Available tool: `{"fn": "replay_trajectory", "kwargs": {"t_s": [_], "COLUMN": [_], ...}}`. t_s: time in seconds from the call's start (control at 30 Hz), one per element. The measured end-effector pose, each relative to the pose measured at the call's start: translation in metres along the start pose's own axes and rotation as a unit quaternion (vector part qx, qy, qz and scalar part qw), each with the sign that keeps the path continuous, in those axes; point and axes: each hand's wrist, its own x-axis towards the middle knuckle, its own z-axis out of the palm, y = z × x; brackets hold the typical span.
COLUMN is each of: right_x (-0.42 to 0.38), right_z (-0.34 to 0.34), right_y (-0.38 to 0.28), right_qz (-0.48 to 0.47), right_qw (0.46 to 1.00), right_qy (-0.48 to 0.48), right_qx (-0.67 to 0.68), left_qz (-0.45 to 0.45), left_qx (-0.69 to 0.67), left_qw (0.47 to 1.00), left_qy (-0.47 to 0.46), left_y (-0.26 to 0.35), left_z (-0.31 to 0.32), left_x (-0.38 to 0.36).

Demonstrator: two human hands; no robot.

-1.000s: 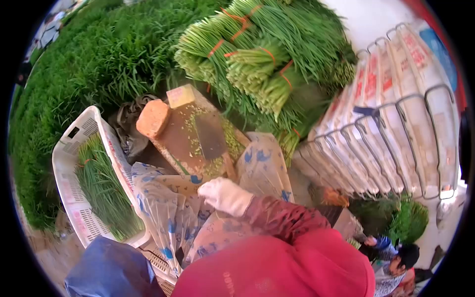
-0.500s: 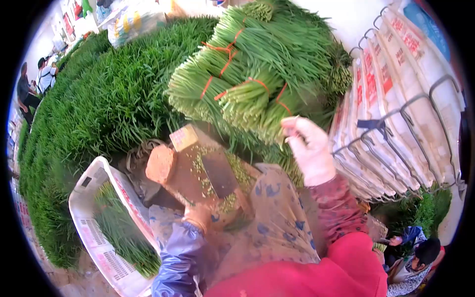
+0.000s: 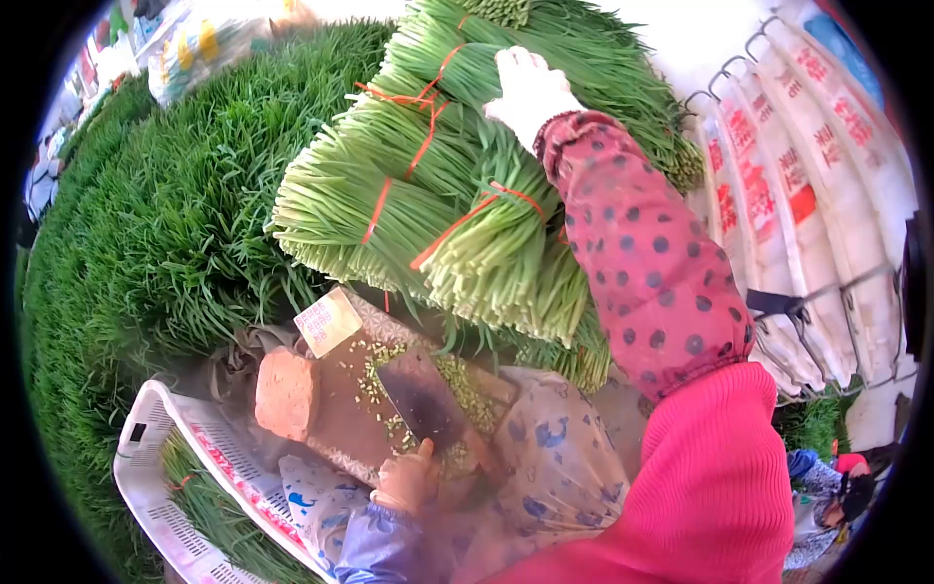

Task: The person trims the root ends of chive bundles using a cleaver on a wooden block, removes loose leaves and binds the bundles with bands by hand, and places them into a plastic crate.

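My right hand, in a pale glove, lies with spread fingers on the leafy part of the upper green bundles, which are tied with red bands. Its sleeve is red with dark dots. Low in the view, my left hand, gloved, is closed at the near end of a dark-bladed cleaver; the handle is hidden. The blade rests on a brown board strewn with small cut green pieces. An orange-brown block and a printed card sit at the board's left and far edges.
A white plastic crate with green stalks stands at lower left. Loose greens cover the left side. White printed sacks in a metal wire rack stand at right. Another person is at the lower right.
My right hand has moved up and away, from the front of the bundles onto their leafy part, and its fingers have spread. My left hand stays beside the cleaver. The whole view has shifted.
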Motion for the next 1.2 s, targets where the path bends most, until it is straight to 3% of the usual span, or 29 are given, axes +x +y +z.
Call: {"fn": "replay_trajectory", "kwargs": {"t_s": [0.1, 0.17, 0.23, 0.3, 0.37, 0.4, 0.47, 0.5, 0.6, 0.7, 0.73, 0.8, 0.83, 0.87, 0.9, 0.97, 1.0, 1.03, 1.1, 1.17, 1.2], "right_x": [0.027, 0.038, 0.045, 0.043, 0.042, 0.04, 0.052, 0.054, 0.063, 0.03, 0.014, -0.006, -0.037, -0.067, -0.101, -0.165, -0.188, -0.209, -0.242, -0.267, -0.282], "right_z": [0.021, 0.029, 0.037, 0.028, 0.029, 0.032, 0.023, 0.001, -0.014, -0.056, -0.07, -0.075, -0.1, -0.124, -0.15, -0.193, -0.201, -0.206, -0.209, -0.193, -0.18], "right_y": [-0.013, -0.021, -0.01, -0.002, 0.009, 0.015, 0.02, 0.011, 0.046, 0.06, 0.062, 0.088, 0.062, 0.035, -0.002, -0.076, -0.103, -0.122, -0.159, -0.192, -0.199], "right_qz": [0.05, 0.203, 0.184, 0.121, 0.064, 0.021, -0.013, 0.01, 0.033, 0.012, 0.008, 0.023, 0.007, -0.01, -0.045, -0.047, -0.08, -0.096, -0.034, -0.26, -0.296], "right_qw": [0.994, 0.966, 0.973, 0.987, 0.995, 0.999, 0.996, 0.989, 0.982, 0.964, 0.953, 0.924, 0.917, 0.908, 0.89, 0.883, 0.84, 0.857, 0.917, 0.857, 0.817], "right_qy": [-0.061, -0.123, -0.113, -0.105, -0.069, -0.006, 0.066, 0.028, 0.04, 0.093, 0.11, 0.119, 0.173, 0.227, 0.234, 0.229, 0.21, 0.23, 0.132, 0.085, 0.119], "right_qx": [-0.079, -0.101, -0.077, -0.024, -0.042, -0.045, 0.05, 0.146, 0.182, 0.25, 0.283, 0.363, 0.36, 0.352, 0.388, 0.408, 0.495, 0.451, 0.375, 0.436, 0.48], "left_qz": [-0.004, -0.017, -0.094, -0.07, -0.047, -0.039, -0.071, -0.094, -0.094, -0.024, 0.035, 0.142, 0.159, 0.227, 0.209, 0.226, 0.263, 0.301, 0.374, 0.404, 0.321], "left_qx": [0.038, 0.053, 0.031, 0.061, 0.059, -0.006, -0.07, -0.071, -0.075, -0.107, -0.195, -0.311, -0.351, -0.44, -0.505, -0.538, -0.558, -0.584, -0.629, -0.632, -0.634], "left_qw": [0.998, 0.998, 0.991, 0.995, 0.997, 0.999, 0.994, 0.991, 0.99, 0.992, 0.98, 0.919, 0.893, 0.814, 0.786, 0.71, 0.663, 0.61, 0.503, 0.458, 0.431], "left_qy": [-0.048, -0.003, -0.095, -0.018, -0.011, -0.015, -0.041, -0.069, -0.068, -0.064, 0.035, 0.196, 0.233, 0.302, 0.29, 0.393, 0.424, 0.443, 0.46, 0.476, 0.557], "left_y": [-0.004, -0.011, -0.013, -0.016, 0.003, 0.001, 0.003, 0.006, -0.003, -0.009, -0.007, -0.007, -0.002, 0.009, 0.022, 0.044, 0.048, 0.051, 0.05, 0.043, 0.028], "left_z": [0.009, 0.03, 0.039, 0.05, 0.014, 0.009, 0.003, -0.003, -0.016, -0.012, -0.014, -0.009, -0.025, -0.048, -0.08, -0.139, -0.161, -0.175, -0.186, -0.193, -0.192], "left_x": [0.001, 0.01, 0.015, 0.007, 0.015, 0.021, 0.024, 0.024, 0.016, 0.014, 0.008, 0.013, 0.007, -0.006, -0.029, -0.064, -0.08, -0.093, -0.115, -0.142, -0.152]}}
